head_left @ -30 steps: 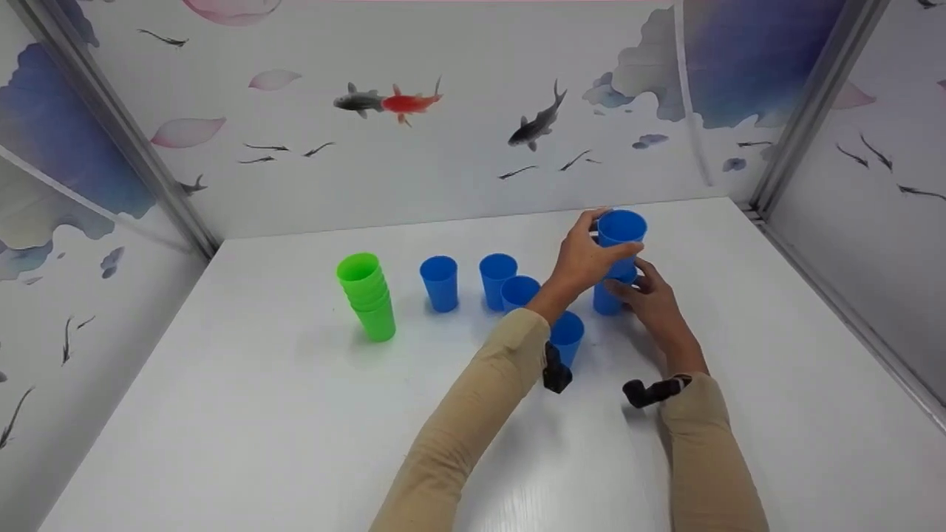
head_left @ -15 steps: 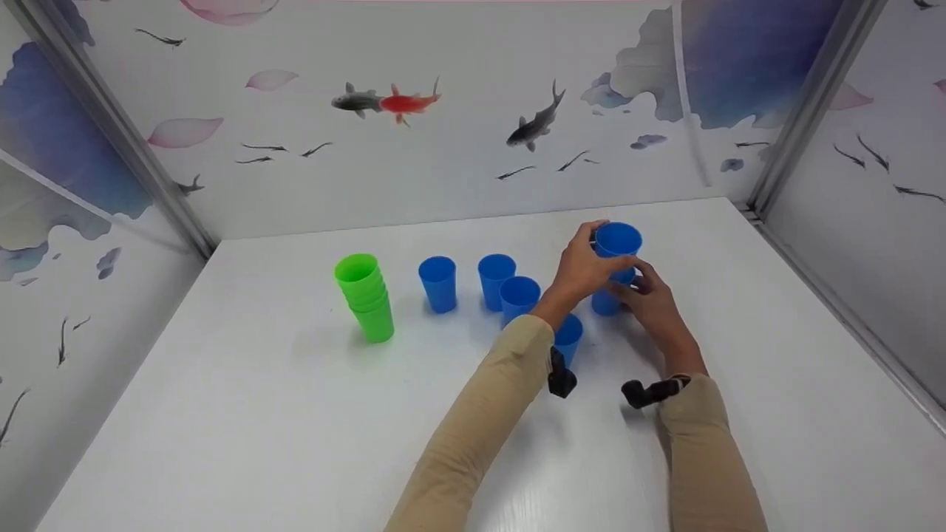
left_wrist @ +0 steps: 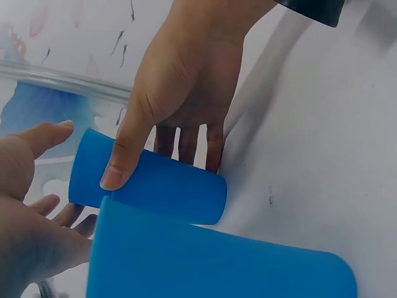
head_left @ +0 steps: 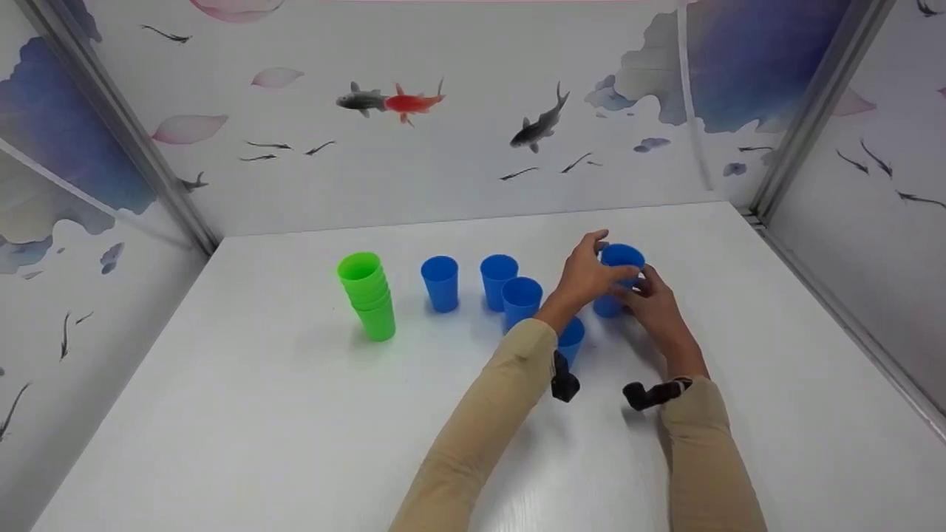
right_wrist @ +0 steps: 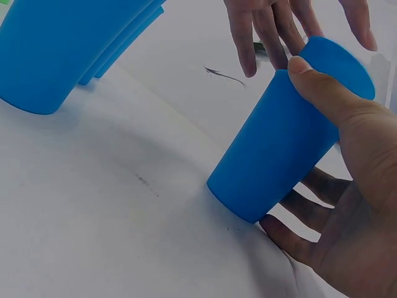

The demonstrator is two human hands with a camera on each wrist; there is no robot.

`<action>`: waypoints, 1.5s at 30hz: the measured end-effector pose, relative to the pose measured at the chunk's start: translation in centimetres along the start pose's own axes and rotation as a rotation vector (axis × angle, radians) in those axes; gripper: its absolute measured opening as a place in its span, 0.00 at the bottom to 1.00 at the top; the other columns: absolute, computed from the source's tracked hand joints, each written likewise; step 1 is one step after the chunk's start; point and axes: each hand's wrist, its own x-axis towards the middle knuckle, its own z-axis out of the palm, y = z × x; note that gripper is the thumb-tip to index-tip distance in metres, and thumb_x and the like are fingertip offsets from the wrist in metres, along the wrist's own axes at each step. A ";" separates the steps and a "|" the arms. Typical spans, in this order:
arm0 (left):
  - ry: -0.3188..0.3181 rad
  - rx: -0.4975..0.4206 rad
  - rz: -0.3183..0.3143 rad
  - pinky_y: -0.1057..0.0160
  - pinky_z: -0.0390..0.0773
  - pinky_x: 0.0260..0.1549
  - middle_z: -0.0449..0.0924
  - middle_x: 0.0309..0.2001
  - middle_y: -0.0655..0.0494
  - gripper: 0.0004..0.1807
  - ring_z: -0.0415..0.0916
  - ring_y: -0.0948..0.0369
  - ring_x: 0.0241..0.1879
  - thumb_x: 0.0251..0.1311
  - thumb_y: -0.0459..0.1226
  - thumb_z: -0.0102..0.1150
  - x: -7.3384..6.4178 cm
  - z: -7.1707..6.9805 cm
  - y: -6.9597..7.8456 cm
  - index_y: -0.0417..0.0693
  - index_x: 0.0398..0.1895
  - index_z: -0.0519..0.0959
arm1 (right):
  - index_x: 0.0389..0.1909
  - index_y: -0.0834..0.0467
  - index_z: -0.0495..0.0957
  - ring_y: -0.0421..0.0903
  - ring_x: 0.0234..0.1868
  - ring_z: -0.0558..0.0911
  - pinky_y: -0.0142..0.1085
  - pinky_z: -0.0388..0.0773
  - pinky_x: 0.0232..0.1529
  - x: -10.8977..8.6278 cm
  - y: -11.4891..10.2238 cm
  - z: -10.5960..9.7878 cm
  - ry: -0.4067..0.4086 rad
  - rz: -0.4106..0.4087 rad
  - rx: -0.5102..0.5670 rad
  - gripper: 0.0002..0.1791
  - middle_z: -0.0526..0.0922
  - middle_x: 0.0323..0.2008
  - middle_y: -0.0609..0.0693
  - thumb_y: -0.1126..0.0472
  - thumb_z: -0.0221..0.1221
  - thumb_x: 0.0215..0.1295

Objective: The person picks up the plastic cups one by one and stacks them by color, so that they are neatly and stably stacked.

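At the back right of the table stands an upright blue cup (head_left: pixel 622 256), with a second blue cup seated inside it. My right hand (head_left: pixel 656 310) grips it from the right; in the right wrist view the thumb presses near the rim of this cup (right_wrist: pixel 273 143) and the fingers go round behind. My left hand (head_left: pixel 587 279) hovers at the rim's left side, thumb and fingers spread. In the left wrist view those spread fingers of the left hand (left_wrist: pixel 43 242) stand just off the cup (left_wrist: pixel 167 186).
Several other blue cups stand left of the hands, among them a single cup (head_left: pixel 441 284) and one cup (head_left: pixel 571 343) partly behind the left forearm. A stack of green cups (head_left: pixel 377 310) stands further left on the white table (head_left: pixel 259 414). Printed panels (head_left: pixel 458 162) wall it in.
My left hand has lowered the upper blue cup into the lower one and loosened its fingers from the rim. The right hand has stayed on the lower cup.
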 end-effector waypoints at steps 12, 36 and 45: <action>-0.010 -0.029 0.010 0.55 0.75 0.66 0.71 0.71 0.54 0.39 0.67 0.54 0.72 0.61 0.45 0.69 -0.3 -1.1 -0.4 0.57 0.75 0.63 | 0.81 0.43 0.37 0.63 0.79 0.55 0.55 0.60 0.75 0.2 -0.1 -0.1 0.010 0.044 -0.036 0.56 0.48 0.80 0.60 0.32 0.59 0.62; 0.143 -0.112 0.166 0.58 0.77 0.64 0.77 0.65 0.51 0.30 0.73 0.55 0.67 0.66 0.40 0.64 -2.4 -9.4 -3.3 0.52 0.71 0.68 | 0.81 0.50 0.34 0.61 0.82 0.45 0.56 0.51 0.78 0.3 -0.3 0.0 0.033 0.079 -0.024 0.63 0.42 0.81 0.59 0.31 0.63 0.58; 0.287 -0.102 0.154 0.57 0.76 0.65 0.78 0.64 0.51 0.30 0.73 0.55 0.66 0.66 0.43 0.63 -2.2 -14.2 -4.7 0.52 0.70 0.69 | 0.81 0.51 0.34 0.60 0.82 0.46 0.54 0.52 0.78 0.4 -0.4 0.2 0.024 0.070 0.007 0.62 0.42 0.81 0.59 0.33 0.63 0.59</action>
